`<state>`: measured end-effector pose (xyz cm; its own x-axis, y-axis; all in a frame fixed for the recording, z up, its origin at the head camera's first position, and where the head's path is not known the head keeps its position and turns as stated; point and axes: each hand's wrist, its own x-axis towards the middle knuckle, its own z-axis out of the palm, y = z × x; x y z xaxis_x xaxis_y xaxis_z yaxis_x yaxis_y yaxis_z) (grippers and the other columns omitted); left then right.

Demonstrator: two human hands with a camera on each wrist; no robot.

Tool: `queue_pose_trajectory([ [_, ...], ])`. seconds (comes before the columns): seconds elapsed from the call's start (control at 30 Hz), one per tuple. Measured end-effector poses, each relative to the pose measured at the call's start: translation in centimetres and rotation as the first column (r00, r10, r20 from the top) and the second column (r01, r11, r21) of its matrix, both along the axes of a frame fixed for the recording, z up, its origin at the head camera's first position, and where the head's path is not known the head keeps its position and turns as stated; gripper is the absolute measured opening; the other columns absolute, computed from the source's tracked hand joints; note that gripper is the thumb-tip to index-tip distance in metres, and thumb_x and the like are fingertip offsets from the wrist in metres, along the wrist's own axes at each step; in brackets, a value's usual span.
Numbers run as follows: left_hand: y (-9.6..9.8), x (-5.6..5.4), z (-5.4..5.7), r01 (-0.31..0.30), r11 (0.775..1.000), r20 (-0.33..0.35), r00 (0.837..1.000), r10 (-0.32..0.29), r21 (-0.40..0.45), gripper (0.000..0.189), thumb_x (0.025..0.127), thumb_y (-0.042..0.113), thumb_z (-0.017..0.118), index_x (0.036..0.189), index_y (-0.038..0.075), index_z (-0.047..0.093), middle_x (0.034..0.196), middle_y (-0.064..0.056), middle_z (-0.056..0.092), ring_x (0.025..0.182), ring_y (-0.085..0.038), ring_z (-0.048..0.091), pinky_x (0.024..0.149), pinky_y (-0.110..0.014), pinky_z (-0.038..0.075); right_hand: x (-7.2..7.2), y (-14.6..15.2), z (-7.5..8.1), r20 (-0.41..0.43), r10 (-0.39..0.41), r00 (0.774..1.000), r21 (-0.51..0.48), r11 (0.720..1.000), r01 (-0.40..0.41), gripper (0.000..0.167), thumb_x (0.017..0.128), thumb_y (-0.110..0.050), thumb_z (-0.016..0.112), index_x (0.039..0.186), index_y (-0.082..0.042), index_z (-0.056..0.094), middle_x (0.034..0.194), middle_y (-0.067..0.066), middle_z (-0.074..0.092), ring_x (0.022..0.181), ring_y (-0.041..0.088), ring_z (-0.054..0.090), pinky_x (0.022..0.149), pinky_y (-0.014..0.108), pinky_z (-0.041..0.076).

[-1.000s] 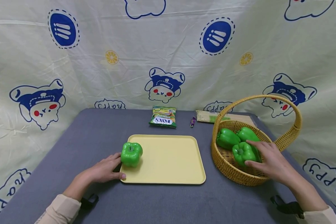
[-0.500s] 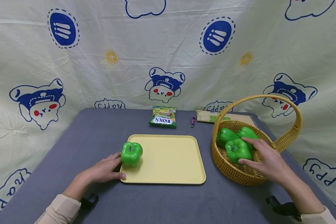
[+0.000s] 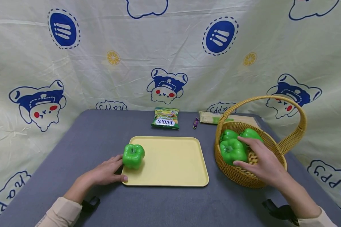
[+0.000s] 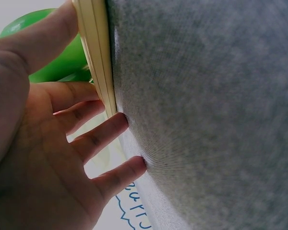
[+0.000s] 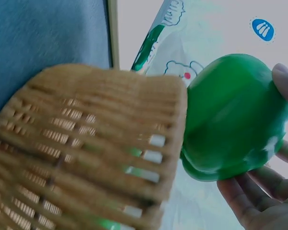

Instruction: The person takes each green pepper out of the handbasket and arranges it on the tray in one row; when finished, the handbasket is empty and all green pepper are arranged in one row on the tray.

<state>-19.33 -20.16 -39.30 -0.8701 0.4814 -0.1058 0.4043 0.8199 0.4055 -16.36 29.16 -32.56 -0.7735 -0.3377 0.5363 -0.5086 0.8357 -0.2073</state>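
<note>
My right hand grips a green bell pepper between thumb and fingers, over the left part of the wicker basket. In the right wrist view this pepper shows above the basket's rim. Behind it in the basket lie two more green bell peppers, one at the left partly hidden and one at the right. My left hand rests at the left edge of the pale yellow tray, fingers spread and thumb touching the rim. Beside those fingers, another green bell pepper stands on the tray.
At the back of the grey table lie a green FOX'S packet, a small purple-wrapped item and a long pale packet. The basket's tall handle arches up at the right. A printed curtain hangs behind the table.
My right hand has moved left with the bell pepper, which now covers more of the left one behind it. The left hand, tray and basket have stayed put.
</note>
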Motion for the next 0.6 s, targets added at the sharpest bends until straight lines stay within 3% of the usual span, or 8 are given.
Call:
queue_pose_trajectory([
  [0.13, 0.0, 0.0, -0.1, -0.002, 1.0, 0.005, 1.0, 0.002, 0.003, 0.078, 0.082, 0.048, 0.067, 0.137, -0.001, 0.043, 0.143, -0.022, 0.04, 0.131, -0.044, 0.039, 0.097, -0.064, 0.035, 0.0, -0.9, 0.0, -0.011, 0.016, 1.0, -0.001, 1.0, -0.016, 0.085, 0.066, -0.024, 0.086, 0.139, -0.013, 0.044, 0.13, 0.015, 0.052, 0.111, 0.026, 0.051, 0.082, 0.044, 0.045],
  [0.3, 0.0, 0.0, 0.0, -0.003, 1.0, 0.012, 1.0, 0.003, 0.009, 0.079, 0.082, 0.049, 0.067, 0.137, -0.002, 0.043, 0.143, -0.022, 0.039, 0.131, -0.045, 0.038, 0.097, -0.064, 0.034, -0.4, -2.1, -0.4, -0.015, 0.043, 0.999, -0.022, 0.999, -0.044, 0.084, 0.066, -0.023, 0.086, 0.139, -0.014, 0.045, 0.131, 0.011, 0.054, 0.115, 0.024, 0.05, 0.094, 0.01, 0.034],
  [0.37, 0.0, 0.0, 0.0, -0.001, 1.0, 0.009, 1.0, 0.001, 0.011, 0.078, 0.082, 0.049, 0.067, 0.137, -0.002, 0.043, 0.142, -0.022, 0.04, 0.131, -0.044, 0.038, 0.097, -0.064, 0.034, -0.6, -2.6, -0.6, -0.013, 0.056, 0.998, -0.03, 0.998, -0.057, 0.083, 0.066, -0.023, 0.086, 0.139, -0.015, 0.045, 0.131, 0.01, 0.054, 0.116, 0.024, 0.05, 0.094, 0.005, 0.029],
  [0.5, 0.0, 0.0, -0.1, 0.001, 1.0, 0.005, 1.0, -0.001, 0.011, 0.078, 0.082, 0.048, 0.067, 0.137, -0.002, 0.043, 0.142, -0.023, 0.04, 0.13, -0.044, 0.039, 0.097, -0.064, 0.034, -1.0, -3.8, -0.9, 0.006, 0.076, 0.997, -0.037, 0.996, -0.075, 0.084, 0.067, -0.024, 0.086, 0.139, -0.015, 0.044, 0.131, 0.008, 0.053, 0.118, 0.022, 0.05, 0.095, 0.016, 0.038],
  [0.6, 0.0, 0.0, -0.1, 0.0, 1.0, 0.004, 1.0, 0.0, 0.012, 0.078, 0.082, 0.049, 0.067, 0.137, -0.002, 0.043, 0.142, -0.023, 0.04, 0.131, -0.044, 0.038, 0.098, -0.064, 0.034, -1.4, -4.6, -1.2, 0.012, 0.099, 0.995, -0.048, 0.994, -0.099, 0.084, 0.067, -0.023, 0.086, 0.139, -0.015, 0.044, 0.132, 0.007, 0.052, 0.117, 0.021, 0.05, 0.096, 0.015, 0.037],
])
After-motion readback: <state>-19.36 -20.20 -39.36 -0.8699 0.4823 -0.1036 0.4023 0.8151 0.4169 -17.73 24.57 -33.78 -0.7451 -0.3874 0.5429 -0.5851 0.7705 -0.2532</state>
